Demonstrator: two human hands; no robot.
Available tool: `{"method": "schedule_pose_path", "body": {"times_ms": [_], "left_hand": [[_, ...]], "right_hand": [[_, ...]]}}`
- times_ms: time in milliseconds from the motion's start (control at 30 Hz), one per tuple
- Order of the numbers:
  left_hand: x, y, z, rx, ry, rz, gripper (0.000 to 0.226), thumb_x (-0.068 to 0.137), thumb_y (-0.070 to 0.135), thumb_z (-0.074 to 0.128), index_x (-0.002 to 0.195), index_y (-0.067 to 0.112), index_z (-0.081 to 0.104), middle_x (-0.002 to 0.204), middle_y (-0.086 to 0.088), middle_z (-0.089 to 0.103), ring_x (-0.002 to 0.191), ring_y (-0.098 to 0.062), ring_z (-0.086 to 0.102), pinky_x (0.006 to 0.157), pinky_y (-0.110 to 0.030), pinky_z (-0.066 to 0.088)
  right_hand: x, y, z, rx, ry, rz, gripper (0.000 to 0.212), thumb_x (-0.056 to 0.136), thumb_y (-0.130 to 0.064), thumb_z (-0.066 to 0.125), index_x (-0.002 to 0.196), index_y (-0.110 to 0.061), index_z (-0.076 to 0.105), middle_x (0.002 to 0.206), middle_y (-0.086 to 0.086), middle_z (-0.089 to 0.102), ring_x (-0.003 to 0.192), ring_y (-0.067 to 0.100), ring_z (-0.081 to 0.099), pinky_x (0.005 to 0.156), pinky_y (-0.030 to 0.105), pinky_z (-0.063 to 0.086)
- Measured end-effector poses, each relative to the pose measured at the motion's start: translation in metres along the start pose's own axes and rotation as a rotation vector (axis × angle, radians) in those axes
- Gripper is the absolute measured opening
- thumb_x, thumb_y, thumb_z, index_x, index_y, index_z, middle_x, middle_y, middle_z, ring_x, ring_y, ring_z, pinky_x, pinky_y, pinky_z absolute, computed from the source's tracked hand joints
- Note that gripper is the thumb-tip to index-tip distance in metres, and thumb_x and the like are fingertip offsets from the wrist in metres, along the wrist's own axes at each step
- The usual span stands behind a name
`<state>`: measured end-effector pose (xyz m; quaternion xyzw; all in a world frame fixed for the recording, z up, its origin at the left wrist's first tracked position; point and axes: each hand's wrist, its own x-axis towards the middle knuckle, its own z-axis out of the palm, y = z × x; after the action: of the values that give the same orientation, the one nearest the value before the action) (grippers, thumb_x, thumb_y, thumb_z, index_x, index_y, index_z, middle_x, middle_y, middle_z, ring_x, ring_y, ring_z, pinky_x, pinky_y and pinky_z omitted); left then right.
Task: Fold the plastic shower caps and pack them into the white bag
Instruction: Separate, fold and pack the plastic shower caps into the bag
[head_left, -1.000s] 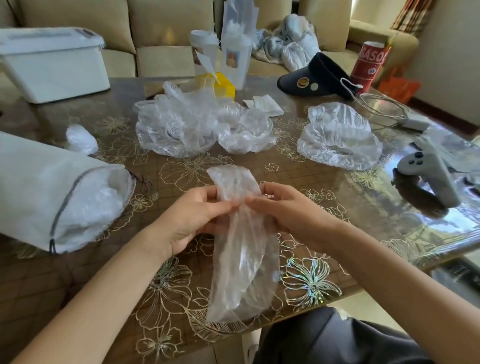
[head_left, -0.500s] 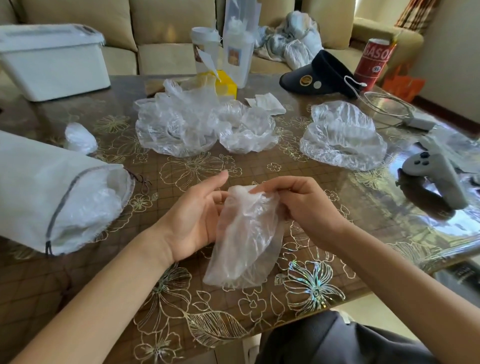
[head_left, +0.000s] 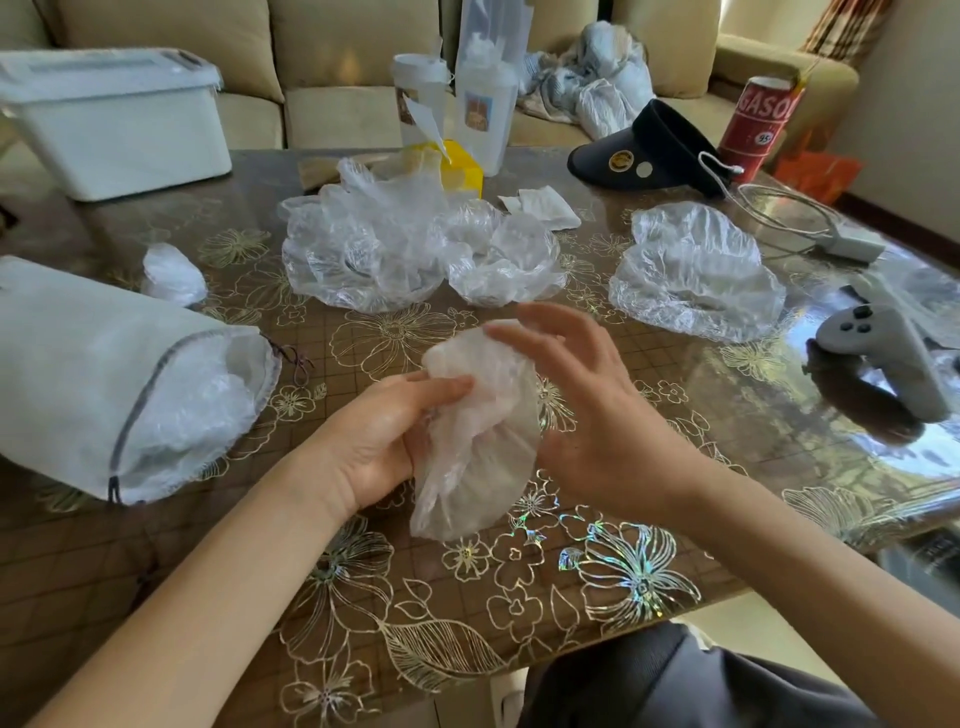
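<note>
One shower cap (head_left: 478, 457) was in play, bunched into a pale wad and held above the table (head_left: 467, 597), just right of the mouth of the white bag (head_left: 88, 374). Two hands were on it. The left hand (head_left: 384, 441) gripped its left side, thumb pressed across the front. The right hand (head_left: 587, 415) stood wide, fingers straight and spread, fingertips at the cap's top.

One bag, lying on its side, mouth to the right, clear plastic showing inside. Beyond the bag and to its right lay three clear mounds: a big heap (head_left: 363, 260), a smaller cap (head_left: 506, 265) touching it, and a lone cap (head_left: 696, 270) further right, well apart. One small crumpled wad (head_left: 171, 275) sat just behind the bag. One white box (head_left: 114, 119) stood further behind it. Far right of the bag were one grey controller (head_left: 878, 358), one dark visor (head_left: 649, 150) and one red can (head_left: 761, 124).

Now the hard calls. The bag's left end was cut off by the frame, and the caps inside could not be counted. The big heap's layers could not be told apart. The left hand's fingers were hidden behind the cap. Whether the right palm touched it could not be told.
</note>
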<state>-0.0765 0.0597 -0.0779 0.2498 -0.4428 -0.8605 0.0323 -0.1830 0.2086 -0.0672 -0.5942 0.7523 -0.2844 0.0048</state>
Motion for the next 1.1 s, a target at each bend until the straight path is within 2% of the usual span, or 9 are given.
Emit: {"method": "schedule_pose_path", "body": {"times_ms": [100, 267, 400, 467, 600, 834, 900, 1034, 1100], "left_hand": [[-0.002, 0.000, -0.004, 0.015, -0.014, 0.036, 0.038, 0.072, 0.009, 0.061, 0.108, -0.002, 0.063, 0.088, -0.012, 0.068, 0.074, -0.021, 0.066, 0.067, -0.032, 0.057], [0.000, 0.001, -0.003, 0.048, 0.064, 0.000, 0.045, 0.070, 0.011, 0.064, 0.113, -0.003, 0.062, 0.079, -0.010, 0.067, 0.060, -0.016, 0.066, 0.059, -0.028, 0.058], [0.002, 0.002, -0.004, 0.014, 0.115, 0.002, 0.048, 0.077, 0.005, 0.065, 0.123, -0.001, 0.055, 0.084, -0.011, 0.069, 0.065, -0.018, 0.067, 0.066, -0.033, 0.058], [0.002, 0.002, -0.003, 0.001, 0.111, 0.021, 0.045, 0.083, 0.003, 0.061, 0.126, -0.002, 0.051, 0.092, -0.014, 0.070, 0.070, -0.020, 0.069, 0.061, -0.033, 0.060], [0.001, -0.002, 0.000, 0.128, 0.055, 0.084, 0.066, 0.072, 0.013, 0.066, 0.132, -0.001, 0.044, 0.117, -0.020, 0.064, 0.096, -0.028, 0.065, 0.073, -0.037, 0.057], [-0.002, -0.002, 0.002, 0.272, -0.232, 0.073, 0.053, 0.080, 0.017, 0.064, 0.130, 0.008, 0.048, 0.121, -0.015, 0.064, 0.105, -0.026, 0.064, 0.088, -0.038, 0.054], [-0.002, -0.003, 0.003, 0.339, -0.213, 0.095, 0.053, 0.080, 0.007, 0.069, 0.129, 0.009, 0.049, 0.119, -0.013, 0.065, 0.107, -0.025, 0.064, 0.086, -0.034, 0.055], [0.001, -0.005, 0.002, 0.313, -0.097, 0.106, 0.041, 0.085, -0.010, 0.055, 0.122, 0.006, 0.052, 0.117, -0.015, 0.065, 0.095, -0.020, 0.066, 0.075, -0.027, 0.058], [0.001, -0.005, 0.002, 0.268, -0.094, 0.082, 0.035, 0.087, -0.011, 0.051, 0.118, 0.005, 0.053, 0.111, -0.015, 0.066, 0.089, -0.021, 0.064, 0.068, -0.026, 0.059]], "right_hand": [[-0.002, -0.007, 0.013, -0.339, -0.018, -0.263, 0.069, 0.069, -0.014, 0.057, 0.136, -0.019, 0.038, 0.145, 0.012, 0.032, 0.134, 0.026, 0.024, 0.114, 0.034, 0.016], [0.003, -0.007, 0.020, -0.320, 0.047, -0.416, 0.040, 0.075, -0.007, 0.055, 0.113, -0.016, 0.057, 0.103, 0.005, 0.062, 0.095, 0.022, 0.048, 0.080, 0.034, 0.035], [-0.001, -0.001, 0.023, -0.006, 0.018, -0.196, 0.017, 0.075, -0.027, 0.067, 0.088, -0.021, 0.075, 0.087, -0.006, 0.055, 0.084, 0.009, 0.041, 0.080, 0.029, 0.035], [0.000, -0.002, 0.020, 0.171, 0.013, 0.023, 0.011, 0.075, -0.037, 0.071, 0.078, -0.026, 0.073, 0.086, -0.007, 0.054, 0.086, 0.008, 0.041, 0.083, 0.024, 0.034], [0.002, 0.000, 0.015, 0.356, -0.035, 0.336, 0.025, 0.079, -0.043, 0.065, 0.060, -0.028, 0.059, 0.085, -0.005, 0.052, 0.083, 0.008, 0.046, 0.076, 0.022, 0.037], [0.002, 0.003, 0.018, 0.306, -0.003, 0.418, 0.031, 0.083, -0.033, 0.066, 0.067, -0.006, 0.065, 0.079, -0.005, 0.051, 0.058, -0.005, 0.044, 0.056, 0.014, 0.033], [0.002, 0.002, 0.017, 0.270, 0.002, 0.409, 0.033, 0.084, -0.032, 0.066, 0.069, -0.003, 0.065, 0.077, -0.006, 0.050, 0.058, -0.008, 0.044, 0.057, 0.012, 0.034], [0.001, -0.003, 0.018, 0.216, 0.112, 0.439, 0.022, 0.079, -0.034, 0.073, 0.080, -0.020, 0.055, 0.090, -0.011, 0.044, 0.073, -0.002, 0.041, 0.068, 0.010, 0.035], [0.002, -0.001, 0.019, 0.278, 0.200, 0.524, 0.051, 0.070, -0.030, 0.081, 0.104, -0.023, 0.043, 0.104, -0.009, 0.038, 0.092, 0.003, 0.042, 0.085, 0.014, 0.039]]}}
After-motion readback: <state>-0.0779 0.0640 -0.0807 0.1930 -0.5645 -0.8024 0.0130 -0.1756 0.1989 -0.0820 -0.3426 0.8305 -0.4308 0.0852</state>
